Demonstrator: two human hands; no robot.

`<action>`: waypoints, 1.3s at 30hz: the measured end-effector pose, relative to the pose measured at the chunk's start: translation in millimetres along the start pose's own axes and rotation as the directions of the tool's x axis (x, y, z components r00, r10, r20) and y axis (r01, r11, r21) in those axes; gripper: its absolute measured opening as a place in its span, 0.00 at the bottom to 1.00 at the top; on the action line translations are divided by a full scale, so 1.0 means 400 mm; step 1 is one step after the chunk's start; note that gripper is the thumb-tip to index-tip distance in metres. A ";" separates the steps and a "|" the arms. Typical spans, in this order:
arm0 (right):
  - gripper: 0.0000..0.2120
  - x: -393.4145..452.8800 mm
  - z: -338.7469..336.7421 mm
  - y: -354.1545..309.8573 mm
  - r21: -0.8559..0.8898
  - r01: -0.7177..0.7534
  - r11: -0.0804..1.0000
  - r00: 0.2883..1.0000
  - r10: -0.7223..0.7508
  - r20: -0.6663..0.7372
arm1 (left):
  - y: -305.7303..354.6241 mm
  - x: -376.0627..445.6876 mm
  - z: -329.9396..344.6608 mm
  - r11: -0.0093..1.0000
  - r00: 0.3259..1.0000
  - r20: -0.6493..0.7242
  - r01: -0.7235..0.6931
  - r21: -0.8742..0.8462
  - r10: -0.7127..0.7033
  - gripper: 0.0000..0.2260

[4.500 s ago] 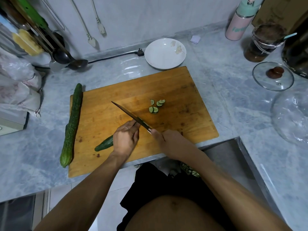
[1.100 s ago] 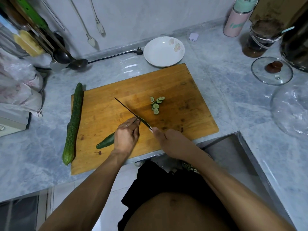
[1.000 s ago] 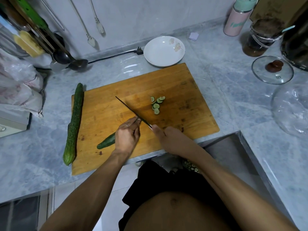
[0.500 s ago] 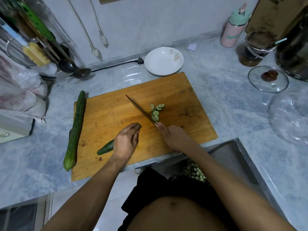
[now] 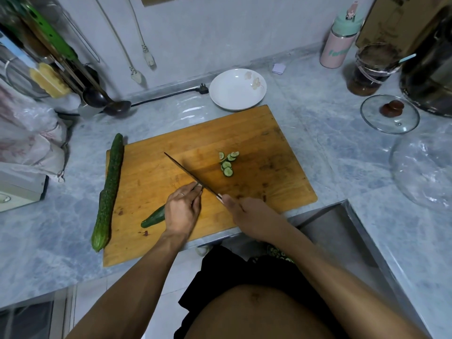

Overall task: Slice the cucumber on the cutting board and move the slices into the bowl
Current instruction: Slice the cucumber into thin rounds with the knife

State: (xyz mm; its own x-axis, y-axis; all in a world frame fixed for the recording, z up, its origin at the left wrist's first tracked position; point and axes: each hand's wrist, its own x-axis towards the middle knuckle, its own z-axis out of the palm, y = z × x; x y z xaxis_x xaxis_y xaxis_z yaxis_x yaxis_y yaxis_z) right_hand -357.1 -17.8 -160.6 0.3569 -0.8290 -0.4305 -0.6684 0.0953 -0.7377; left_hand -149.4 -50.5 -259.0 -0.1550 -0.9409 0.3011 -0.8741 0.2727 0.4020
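A wooden cutting board (image 5: 256, 133) lies on the grey counter. My left hand (image 5: 182, 210) holds down a short cucumber piece (image 5: 154, 217) near the board's front edge, fingers curled over its cut end. My right hand (image 5: 247, 211) grips the handle of a dark knife (image 5: 188, 173), whose blade lies against my left fingertips and points up-left. Several cucumber slices (image 5: 227, 163) lie in a small pile on the board right of the blade. A white bowl (image 5: 237, 89) with a flower print stands empty behind the board.
A whole long cucumber (image 5: 108, 192) lies along the board's left edge. A glass lid (image 5: 390, 113), a jar (image 5: 371, 69) and a pink bottle (image 5: 338, 46) stand at the right back. A steel sink (image 5: 342, 231) opens at the front right. Ladles (image 5: 105, 104) and bags crowd the left.
The knife swept to the slices pile and has come back against my left fingertips on the cucumber piece. The pile of slices has grown by a few. The camera view tilted up slightly.
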 end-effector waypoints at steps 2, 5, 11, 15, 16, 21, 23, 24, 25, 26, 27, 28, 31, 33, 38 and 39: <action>0.31 -0.008 0.006 -0.006 -0.016 0.016 1.000 1.000 -0.016 -0.014 | 0.008 0.000 -0.003 1.000 1.000 -0.010 -0.002 -0.006 0.002 0.09; 0.29 -0.014 0.013 -0.010 -0.040 0.032 0.999 0.999 -0.034 -0.030 | 0.008 0.001 -0.004 1.000 1.000 -0.003 0.014 -0.022 -0.014 0.07; 0.29 -0.018 0.021 -0.007 -0.057 0.028 0.998 0.998 -0.031 -0.054 | 0.001 -0.001 0.002 0.999 0.999 0.033 0.028 -0.038 -0.027 0.12; 0.29 -0.021 0.020 -0.009 -0.061 0.039 0.997 0.998 -0.042 -0.054 | -0.007 -0.002 0.006 0.999 0.999 0.023 0.027 -0.042 -0.026 0.12; 0.29 -0.020 0.019 -0.009 -0.059 0.041 0.997 0.998 -0.045 -0.055 | -0.008 -0.002 0.007 0.999 1.000 0.020 0.024 -0.042 -0.024 0.11; 0.30 -0.007 0.007 -0.017 0.016 0.002 1.000 1.000 -0.002 -0.003 | -0.002 0.001 0.007 0.999 1.000 -0.012 0.004 -0.038 -0.004 0.09; 0.31 0.008 0.000 -0.020 0.062 -0.041 0.997 0.999 0.040 0.020 | 0.002 0.002 0.007 0.999 1.000 -0.015 0.008 -0.032 -0.009 0.09; 0.32 0.018 0.000 -0.020 0.068 -0.061 0.996 0.998 0.060 0.019 | 0.004 0.002 0.007 0.999 1.000 -0.008 0.016 -0.032 -0.016 0.10; 0.32 0.028 0.005 -0.021 0.062 -0.075 0.995 0.997 0.074 0.017 | 0.005 0.001 0.006 0.999 1.000 -0.002 0.022 -0.031 -0.022 0.10; 0.32 0.040 0.013 -0.020 0.045 -0.080 0.996 0.997 0.079 0.014 | 0.004 0.001 0.006 0.999 1.000 0.002 0.022 -0.026 -0.022 0.10; 0.33 0.052 0.023 -0.018 0.024 -0.085 0.996 0.996 0.085 0.012 | 0.003 0.002 0.006 1.000 1.000 0.004 0.019 -0.022 -0.019 0.10; 0.34 0.062 0.034 -0.017 0.004 -0.094 0.996 0.996 0.094 0.009 | 0.002 0.003 0.005 1.000 1.000 0.007 0.016 -0.023 -0.016 0.10; 0.36 0.081 0.050 -0.012 -0.023 -0.116 0.993 0.993 0.116 0.002 | 0.005 0.004 -0.002 0.999 1.000 0.016 0.020 -0.035 -0.020 0.10; 0.35 0.080 0.047 -0.005 -0.022 -0.109 0.994 0.994 0.109 -0.012 | 0.005 0.006 -0.005 0.999 0.999 0.022 0.027 -0.042 -0.026 0.11; 0.35 0.078 -0.001 0.017 -0.026 -0.099 0.995 0.993 0.097 -0.066 | -0.003 0.001 -0.006 0.998 0.998 0.061 0.022 -0.059 -0.018 0.15; 0.35 0.076 -0.014 0.022 -0.028 -0.102 0.994 0.992 0.099 -0.083 | -0.006 0.000 -0.011 0.998 0.998 0.065 0.020 -0.066 -0.016 0.15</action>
State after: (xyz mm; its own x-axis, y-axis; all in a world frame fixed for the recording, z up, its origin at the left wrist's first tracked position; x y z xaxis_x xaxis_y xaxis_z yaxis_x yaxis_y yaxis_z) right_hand -355.7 -45.3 -177.3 0.2333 -0.8584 -0.4569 -0.7194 0.1638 -0.6750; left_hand -145.2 -50.3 -256.3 -0.1703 -0.9562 0.2381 -0.8446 0.2661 0.4645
